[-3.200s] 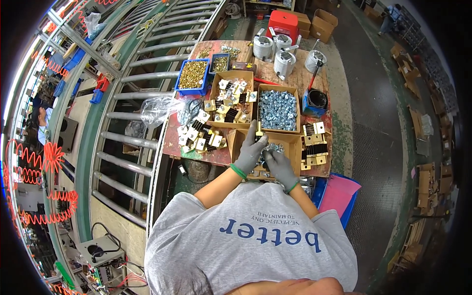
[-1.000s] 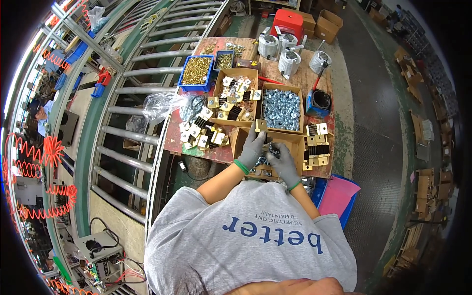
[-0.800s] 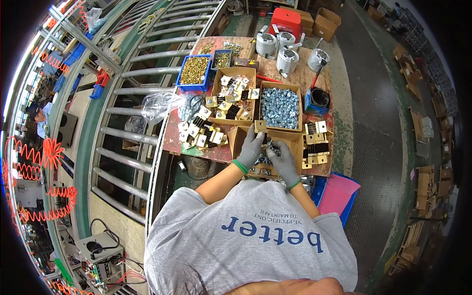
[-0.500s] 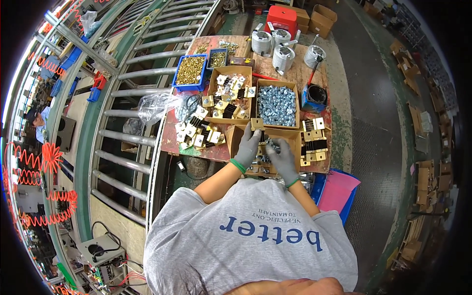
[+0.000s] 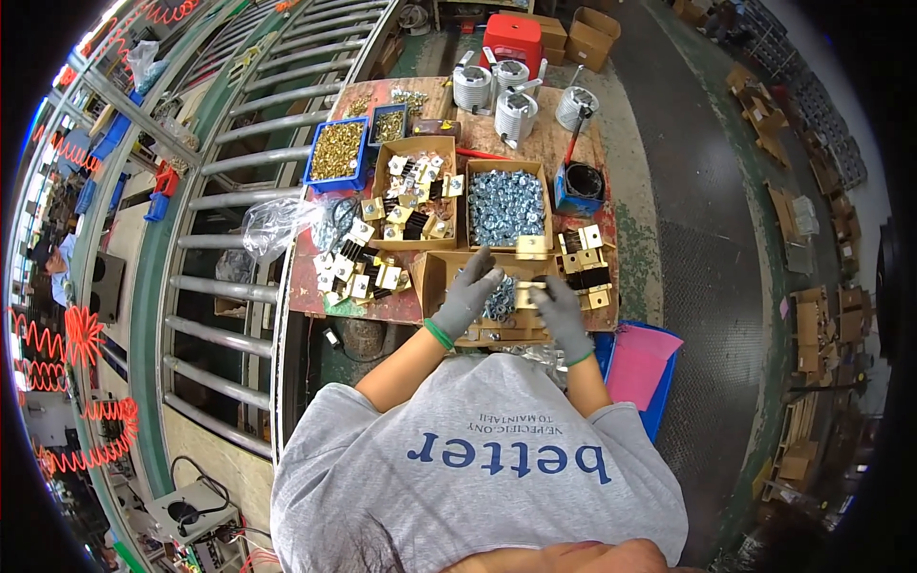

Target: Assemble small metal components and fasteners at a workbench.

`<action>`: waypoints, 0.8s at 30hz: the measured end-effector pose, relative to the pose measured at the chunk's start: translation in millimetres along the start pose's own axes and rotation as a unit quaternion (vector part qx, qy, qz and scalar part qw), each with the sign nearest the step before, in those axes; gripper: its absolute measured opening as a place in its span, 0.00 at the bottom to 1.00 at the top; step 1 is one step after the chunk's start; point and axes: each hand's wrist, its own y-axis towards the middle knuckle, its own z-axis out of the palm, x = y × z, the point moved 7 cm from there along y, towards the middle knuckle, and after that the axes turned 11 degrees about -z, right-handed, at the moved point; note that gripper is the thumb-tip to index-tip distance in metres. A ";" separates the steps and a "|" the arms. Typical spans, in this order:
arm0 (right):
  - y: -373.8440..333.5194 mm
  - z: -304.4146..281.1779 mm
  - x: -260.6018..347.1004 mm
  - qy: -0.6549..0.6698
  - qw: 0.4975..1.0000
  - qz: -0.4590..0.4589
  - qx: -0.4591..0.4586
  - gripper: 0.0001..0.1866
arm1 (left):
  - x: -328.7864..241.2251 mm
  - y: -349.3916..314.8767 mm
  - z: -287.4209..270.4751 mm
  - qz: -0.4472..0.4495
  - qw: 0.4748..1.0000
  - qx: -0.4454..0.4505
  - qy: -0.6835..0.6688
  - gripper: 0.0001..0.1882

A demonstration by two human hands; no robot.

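The right hand [image 5: 567,320] pinches a brass-ended part [image 5: 526,295]; the left hand [image 5: 465,294] is loosely spread. A carton [image 5: 547,196] of fasteners blocks twelve o'clock, a blue container [image 5: 575,206] one o'clock

Right hand [image 5: 564,317], between 3 and 4 o'clock: blurred, with the gold bracket [image 5: 532,247] in its grip. Small metal bits [image 5: 499,306]: too small to identify. Box [image 5: 435,275]: partly hidden by the left hand [image 5: 466,298]. Wearer's head [image 5: 602,556], 5 o'clock: cut off.
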 end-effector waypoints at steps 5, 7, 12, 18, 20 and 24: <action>13.3 -97.2 -13.4 -0.278 0.947 -0.088 -0.136 0.14 | -5.1 -5.8 -25.8 0.010 0.997 -0.043 0.058 0.31; 17.5 -97.9 5.6 -0.313 0.940 -0.050 -0.124 0.17 | -0.9 -7.5 -33.9 0.005 0.996 -0.069 0.057 0.28; 42.3 -96.7 -14.3 -0.421 0.903 0.026 -0.077 0.24 | -7.0 -15.0 -30.8 -0.001 0.995 -0.084 0.049 0.26; 48.2 -83.4 -31.4 -0.413 0.908 -0.017 -0.074 0.22 | -25.7 -13.2 -68.8 0.079 0.971 -0.175 0.143 0.25; 44.6 -80.4 -24.1 -0.428 0.897 -0.073 -0.081 0.19 | -32.5 -4.6 -87.6 0.102 0.959 -0.193 0.181 0.25; 32.8 -79.1 -2.9 -0.353 0.920 -0.112 -0.125 0.15 | -76.4 5.7 -103.6 0.137 0.831 -0.262 0.471 0.22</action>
